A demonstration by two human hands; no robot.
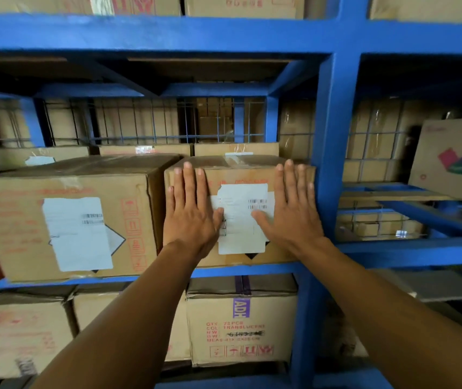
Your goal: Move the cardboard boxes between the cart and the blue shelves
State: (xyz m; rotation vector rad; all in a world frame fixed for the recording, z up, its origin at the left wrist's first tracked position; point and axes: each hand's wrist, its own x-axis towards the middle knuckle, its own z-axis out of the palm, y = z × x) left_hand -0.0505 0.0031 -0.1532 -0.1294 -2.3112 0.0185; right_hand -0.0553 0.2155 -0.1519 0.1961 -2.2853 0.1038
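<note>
Head view shows blue shelves (333,136) filling the frame, with cartons on every level. On the middle shelf a wide box (64,228) sits at left. Just beside it stands the smaller box (241,171), close to the blue post. The left hand (190,217) and right hand (291,211) lie flat on its front, fingers straight, gripping nothing, either side of a white label (241,223).
</note>
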